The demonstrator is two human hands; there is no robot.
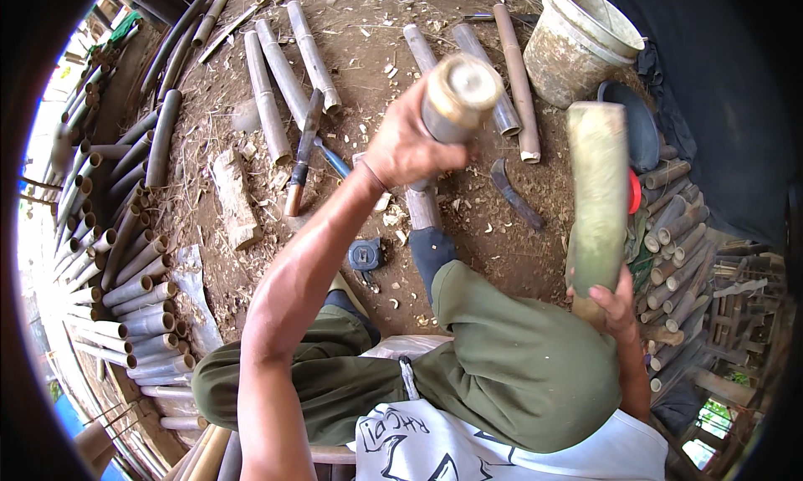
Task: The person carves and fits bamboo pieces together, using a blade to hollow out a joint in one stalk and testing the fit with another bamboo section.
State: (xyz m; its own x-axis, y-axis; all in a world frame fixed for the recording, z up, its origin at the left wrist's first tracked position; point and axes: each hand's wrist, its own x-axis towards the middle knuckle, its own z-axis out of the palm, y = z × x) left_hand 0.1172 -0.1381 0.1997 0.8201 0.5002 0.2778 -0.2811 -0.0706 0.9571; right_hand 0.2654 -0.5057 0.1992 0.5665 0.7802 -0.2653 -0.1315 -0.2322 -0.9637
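My left hand [410, 146] is raised in front of me, its fingers wrapped round a bamboo tube [456, 104] whose pale end faces up. At the right, my right hand [615, 301] grips the lower part of a thick pale-green wooden club [597, 192], held upright and slightly blurred. The two pieces are apart. Below, on the ground, lie a long knife [304, 155] with a brown handle, a blue-handled tool [333, 156] and a curved knife [510, 192]. A dark tape measure [365, 253] lies near my feet.
Cut bamboo lengths [268, 96] lie on the chip-strewn dirt. A split wood block [234, 201] is at left. Bamboo stacks rise along the left [138, 314] and right [673, 255] sides. A dirty white bucket [569, 50] and a dark basin [640, 134] stand at far right.
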